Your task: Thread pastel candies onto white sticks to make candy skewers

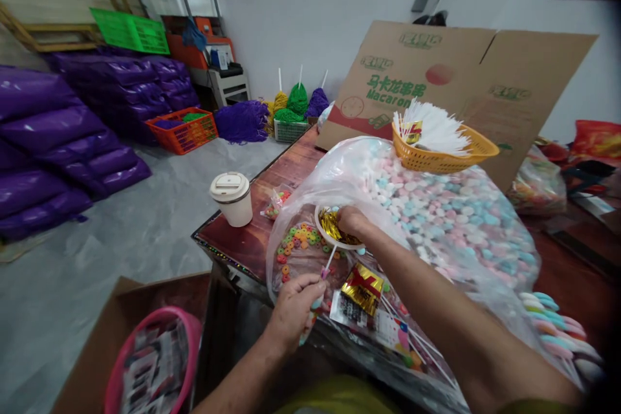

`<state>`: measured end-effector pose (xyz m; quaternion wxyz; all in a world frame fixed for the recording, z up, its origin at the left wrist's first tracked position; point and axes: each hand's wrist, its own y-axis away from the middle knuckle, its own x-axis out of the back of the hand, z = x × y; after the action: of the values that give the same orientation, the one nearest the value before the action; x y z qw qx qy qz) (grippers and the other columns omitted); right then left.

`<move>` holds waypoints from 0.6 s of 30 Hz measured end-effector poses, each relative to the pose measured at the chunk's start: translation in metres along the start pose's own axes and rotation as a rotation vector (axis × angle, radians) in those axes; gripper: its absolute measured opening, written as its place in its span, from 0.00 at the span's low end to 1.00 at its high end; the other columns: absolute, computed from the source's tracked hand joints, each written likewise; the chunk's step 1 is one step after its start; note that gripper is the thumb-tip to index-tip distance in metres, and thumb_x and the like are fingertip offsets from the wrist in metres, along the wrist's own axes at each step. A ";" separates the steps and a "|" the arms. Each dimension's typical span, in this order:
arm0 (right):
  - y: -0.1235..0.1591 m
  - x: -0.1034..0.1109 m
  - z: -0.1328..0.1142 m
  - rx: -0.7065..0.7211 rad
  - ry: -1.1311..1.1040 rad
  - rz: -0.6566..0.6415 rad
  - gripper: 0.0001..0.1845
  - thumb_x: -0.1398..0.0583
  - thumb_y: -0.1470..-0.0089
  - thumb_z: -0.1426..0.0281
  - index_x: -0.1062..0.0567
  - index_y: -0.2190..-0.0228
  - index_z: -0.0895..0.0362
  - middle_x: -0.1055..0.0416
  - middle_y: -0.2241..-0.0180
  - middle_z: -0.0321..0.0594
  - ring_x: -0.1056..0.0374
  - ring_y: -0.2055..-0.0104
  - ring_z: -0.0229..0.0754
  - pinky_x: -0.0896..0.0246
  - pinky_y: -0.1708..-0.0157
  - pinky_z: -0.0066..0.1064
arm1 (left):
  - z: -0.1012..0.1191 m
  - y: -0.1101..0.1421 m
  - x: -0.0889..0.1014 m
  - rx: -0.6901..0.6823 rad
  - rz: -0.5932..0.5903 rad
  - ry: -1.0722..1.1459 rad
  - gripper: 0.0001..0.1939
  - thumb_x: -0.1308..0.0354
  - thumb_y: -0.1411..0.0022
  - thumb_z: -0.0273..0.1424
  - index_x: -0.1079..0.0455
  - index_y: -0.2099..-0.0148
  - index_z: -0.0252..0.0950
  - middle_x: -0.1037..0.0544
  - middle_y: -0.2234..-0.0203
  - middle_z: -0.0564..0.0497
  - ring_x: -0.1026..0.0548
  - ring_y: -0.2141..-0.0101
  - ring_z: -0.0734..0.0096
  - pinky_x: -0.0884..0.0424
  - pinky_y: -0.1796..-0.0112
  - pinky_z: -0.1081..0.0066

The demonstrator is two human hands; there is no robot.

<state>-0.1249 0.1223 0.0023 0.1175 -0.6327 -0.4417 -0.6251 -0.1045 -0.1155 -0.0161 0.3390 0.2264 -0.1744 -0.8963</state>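
Note:
My left hand (297, 310) is closed around a marshmallow skewer (316, 303), with its white stick pointing up and a bit of pink at the stick's base. Just beyond it, my right hand (353, 221) reaches into a white bowl (317, 223) of gold twist ties (330, 225); its fingertips are hidden among them. Coloured cereal rings (303, 236) lie inside the clear plastic bag (286, 213) around the bowl. A gold-and-red packet (363, 288) rests on a printed wrapper (349, 315) near the table's front edge, beside several white sticks.
A big clear bag of pastel marshmallows (446, 207) covers the table's right side, with an orange basket of white sticks (444, 158) on top. A lidded white cup (231, 199) stands at the left edge. Below sits a pink tub (194, 336) in a cardboard box (92, 349).

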 end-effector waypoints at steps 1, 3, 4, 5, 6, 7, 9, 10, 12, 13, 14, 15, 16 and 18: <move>-0.001 0.001 -0.001 0.002 -0.019 0.006 0.15 0.45 0.43 0.65 0.32 0.55 0.58 0.35 0.54 0.43 0.35 0.56 0.42 0.36 0.58 0.39 | -0.001 0.000 0.002 -0.001 0.009 -0.008 0.16 0.41 0.54 0.41 0.31 0.70 0.32 0.31 0.86 0.55 0.42 0.89 0.84 0.54 0.89 0.82; -0.001 0.006 0.002 0.007 -0.053 0.015 0.16 0.45 0.44 0.64 0.32 0.56 0.58 0.34 0.55 0.42 0.35 0.57 0.42 0.36 0.59 0.39 | -0.002 0.000 0.008 0.006 0.056 0.007 0.15 0.40 0.54 0.41 0.31 0.70 0.33 0.31 0.86 0.55 0.39 0.88 0.83 0.55 0.89 0.83; -0.001 0.010 0.004 0.009 -0.068 0.015 0.16 0.45 0.44 0.64 0.31 0.56 0.59 0.34 0.55 0.41 0.35 0.57 0.43 0.36 0.59 0.38 | -0.002 -0.001 0.011 0.013 0.085 0.024 0.15 0.40 0.55 0.41 0.31 0.69 0.34 0.31 0.85 0.56 0.37 0.87 0.82 0.55 0.89 0.84; 0.000 0.014 0.006 0.010 -0.081 0.015 0.15 0.45 0.44 0.63 0.31 0.57 0.59 0.34 0.55 0.41 0.35 0.57 0.43 0.36 0.59 0.38 | -0.003 -0.003 0.013 0.020 0.105 0.040 0.15 0.39 0.55 0.41 0.31 0.69 0.34 0.31 0.84 0.56 0.35 0.86 0.81 0.56 0.89 0.84; 0.002 0.017 0.008 0.011 -0.094 0.013 0.15 0.45 0.44 0.63 0.31 0.57 0.59 0.33 0.56 0.40 0.35 0.57 0.43 0.36 0.59 0.38 | -0.004 -0.004 0.014 0.021 0.110 0.051 0.15 0.39 0.55 0.41 0.32 0.69 0.34 0.31 0.83 0.55 0.34 0.84 0.80 0.56 0.89 0.84; 0.004 0.021 0.010 0.011 -0.107 0.012 0.16 0.45 0.44 0.63 0.31 0.57 0.59 0.33 0.56 0.40 0.34 0.58 0.43 0.36 0.60 0.38 | -0.004 -0.006 0.014 0.016 0.101 0.058 0.15 0.39 0.55 0.40 0.32 0.69 0.34 0.30 0.83 0.55 0.33 0.84 0.80 0.56 0.89 0.84; 0.008 0.024 0.012 0.006 -0.137 0.010 0.16 0.45 0.44 0.63 0.31 0.57 0.60 0.33 0.57 0.41 0.34 0.59 0.42 0.35 0.61 0.38 | -0.004 -0.008 0.012 -0.003 0.065 0.063 0.16 0.39 0.55 0.41 0.31 0.68 0.33 0.30 0.82 0.55 0.32 0.83 0.79 0.55 0.89 0.84; 0.010 0.024 0.012 0.000 -0.152 0.010 0.16 0.45 0.44 0.63 0.32 0.56 0.60 0.33 0.57 0.41 0.34 0.59 0.42 0.35 0.62 0.38 | -0.004 -0.009 0.011 -0.012 0.048 0.063 0.17 0.38 0.55 0.42 0.31 0.68 0.33 0.31 0.83 0.55 0.32 0.83 0.79 0.55 0.89 0.84; 0.012 0.023 0.013 -0.011 -0.181 0.012 0.17 0.45 0.44 0.64 0.32 0.56 0.60 0.33 0.57 0.42 0.33 0.60 0.41 0.34 0.63 0.37 | -0.003 -0.009 0.010 -0.023 0.037 0.063 0.18 0.38 0.56 0.43 0.31 0.68 0.33 0.31 0.84 0.55 0.32 0.84 0.79 0.54 0.89 0.84; 0.013 0.021 0.014 -0.014 -0.194 0.015 0.17 0.45 0.44 0.64 0.32 0.56 0.60 0.33 0.57 0.41 0.33 0.60 0.41 0.34 0.63 0.37 | -0.001 -0.008 0.010 -0.020 0.043 0.065 0.19 0.38 0.57 0.43 0.31 0.68 0.33 0.31 0.84 0.55 0.32 0.84 0.79 0.54 0.89 0.84; 0.012 0.020 0.015 -0.014 -0.206 0.020 0.16 0.45 0.44 0.64 0.32 0.56 0.60 0.33 0.57 0.41 0.33 0.61 0.40 0.34 0.63 0.36 | 0.000 -0.007 0.011 -0.016 0.054 0.070 0.19 0.37 0.57 0.43 0.31 0.69 0.33 0.31 0.84 0.55 0.33 0.84 0.80 0.54 0.89 0.84; 0.012 0.019 0.016 -0.011 -0.218 0.027 0.16 0.45 0.44 0.64 0.32 0.56 0.60 0.33 0.58 0.41 0.33 0.60 0.41 0.34 0.63 0.36 | 0.001 -0.006 0.012 -0.012 0.067 0.080 0.19 0.37 0.58 0.43 0.31 0.69 0.33 0.30 0.83 0.55 0.33 0.84 0.81 0.54 0.89 0.84; 0.010 0.019 0.017 -0.005 -0.230 0.037 0.16 0.45 0.44 0.64 0.32 0.56 0.60 0.33 0.58 0.41 0.33 0.60 0.41 0.34 0.63 0.36 | 0.001 -0.005 0.014 -0.006 0.080 0.093 0.18 0.37 0.58 0.42 0.32 0.70 0.33 0.30 0.82 0.55 0.33 0.84 0.81 0.55 0.89 0.85; 0.007 0.020 0.020 0.020 -0.252 0.062 0.16 0.45 0.44 0.64 0.31 0.57 0.60 0.33 0.58 0.41 0.33 0.60 0.41 0.34 0.63 0.36 | 0.002 -0.003 0.016 0.002 0.100 0.122 0.18 0.37 0.59 0.41 0.32 0.71 0.33 0.29 0.81 0.54 0.32 0.83 0.81 0.55 0.89 0.85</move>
<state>-0.1096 0.1402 0.0193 0.0866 -0.7185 -0.4393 -0.5322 -0.1176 -0.1244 -0.0206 0.3932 0.2718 -0.1655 -0.8626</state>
